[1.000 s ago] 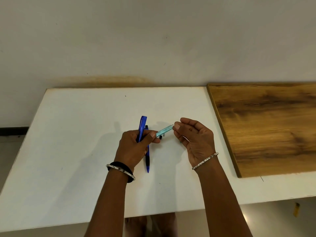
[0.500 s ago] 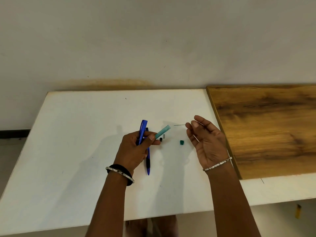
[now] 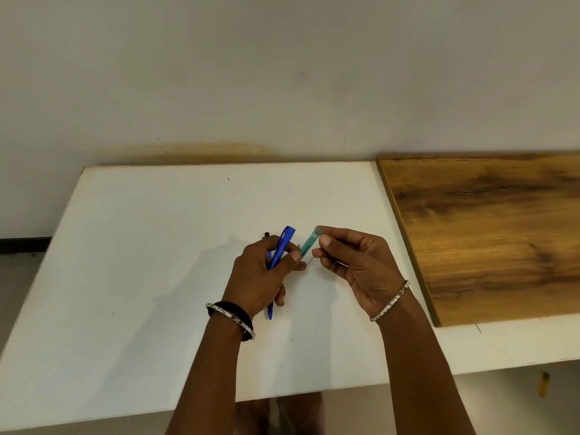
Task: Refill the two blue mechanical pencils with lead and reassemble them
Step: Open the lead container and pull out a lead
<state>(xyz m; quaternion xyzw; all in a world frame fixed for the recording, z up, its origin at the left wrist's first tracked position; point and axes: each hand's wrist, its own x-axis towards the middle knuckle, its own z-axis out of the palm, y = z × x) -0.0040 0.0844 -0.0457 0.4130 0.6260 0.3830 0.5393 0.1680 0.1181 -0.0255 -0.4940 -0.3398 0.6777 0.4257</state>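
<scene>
While hands grip pencil and lead, table meets wall; seemingly stained.

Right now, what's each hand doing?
Left hand: grips a blue pencil and the teal lead case.
Right hand: pinches a thin lead.

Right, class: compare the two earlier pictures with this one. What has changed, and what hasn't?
The right hand, holding a thin lead, swung back left to the green lead case. The left hand kept its grip on the blue pencil and the case; the second pencil stayed on the white table.
</scene>
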